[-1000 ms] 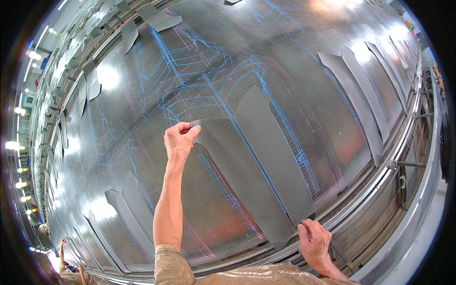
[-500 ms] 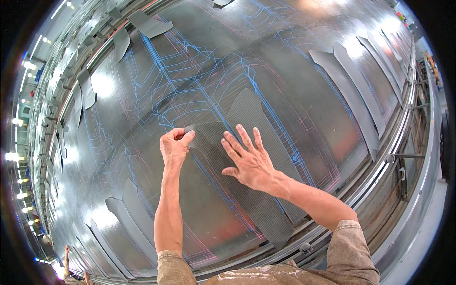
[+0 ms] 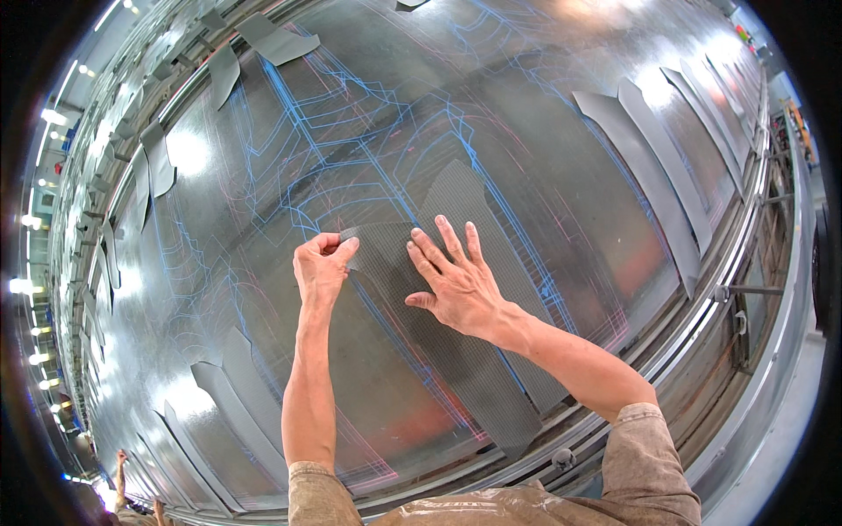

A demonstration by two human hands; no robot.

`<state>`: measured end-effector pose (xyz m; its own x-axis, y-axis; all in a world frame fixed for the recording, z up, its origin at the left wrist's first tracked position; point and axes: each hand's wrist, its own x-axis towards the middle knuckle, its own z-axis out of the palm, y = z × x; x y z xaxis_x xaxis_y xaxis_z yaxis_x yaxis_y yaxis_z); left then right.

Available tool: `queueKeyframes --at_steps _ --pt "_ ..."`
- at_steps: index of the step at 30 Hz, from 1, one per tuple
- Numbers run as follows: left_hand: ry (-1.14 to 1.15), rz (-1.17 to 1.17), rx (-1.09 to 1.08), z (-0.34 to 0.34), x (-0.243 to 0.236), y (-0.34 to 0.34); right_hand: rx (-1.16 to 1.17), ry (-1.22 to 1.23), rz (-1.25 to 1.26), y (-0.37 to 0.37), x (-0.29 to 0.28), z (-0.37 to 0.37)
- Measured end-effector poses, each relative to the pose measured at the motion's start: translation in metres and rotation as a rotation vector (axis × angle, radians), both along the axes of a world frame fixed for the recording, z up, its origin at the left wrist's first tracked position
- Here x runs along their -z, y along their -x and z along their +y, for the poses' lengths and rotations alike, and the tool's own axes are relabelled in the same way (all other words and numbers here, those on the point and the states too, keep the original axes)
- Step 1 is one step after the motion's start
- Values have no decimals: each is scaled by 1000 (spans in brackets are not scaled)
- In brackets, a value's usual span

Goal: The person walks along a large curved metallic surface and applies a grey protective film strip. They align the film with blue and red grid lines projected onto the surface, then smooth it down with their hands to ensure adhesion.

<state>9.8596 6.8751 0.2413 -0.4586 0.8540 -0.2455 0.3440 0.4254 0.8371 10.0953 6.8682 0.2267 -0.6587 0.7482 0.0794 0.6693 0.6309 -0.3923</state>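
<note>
A dark fabric piece with a fine grid pattern (image 3: 456,368) lies across the metal table in front of me. My left hand (image 3: 324,261) pinches its upper left corner between thumb and fingers. With fingers spread, my right hand (image 3: 452,285) rests flat on the upper part of the same piece and hides some of it. Just right of it lies a second gridded panel (image 3: 460,197) with a pointed upper end, partly covered by my right hand and forearm.
Blue and pink lines mark the metal table (image 3: 570,202). Grey cut panels (image 3: 645,167) lie along the right side, others (image 3: 232,394) at lower left and more (image 3: 276,39) at the far edge. A rail (image 3: 631,386) borders the near side. Another person's hand (image 3: 121,458) shows at lower left.
My right hand has slid slightly up and left over the fabric piece. My left hand keeps its pinch on the corner, almost unmoved.
</note>
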Motion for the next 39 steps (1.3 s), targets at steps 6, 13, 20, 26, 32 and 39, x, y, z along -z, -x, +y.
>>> queueKeyframes --at_steps 6,13,20,26,32,39 --pt "-2 15 1 1 -3 -4 54 -9 78 -5 -8 -4" --pt "-1 20 22 -1 5 0 407 15 391 -79 -45 -51" --pt "-25 4 19 -2 0 -1 764 407 394 -137 -75 -154" --pt "-37 18 15 -1 5 -2 904 699 209 -144 -80 -228" --pt "-29 15 42 -1 2 -3 1043 836 236 -153 -81 -234" --pt "-52 -67 37 -3 4 3 1108 1034 288 -145 -83 -232"
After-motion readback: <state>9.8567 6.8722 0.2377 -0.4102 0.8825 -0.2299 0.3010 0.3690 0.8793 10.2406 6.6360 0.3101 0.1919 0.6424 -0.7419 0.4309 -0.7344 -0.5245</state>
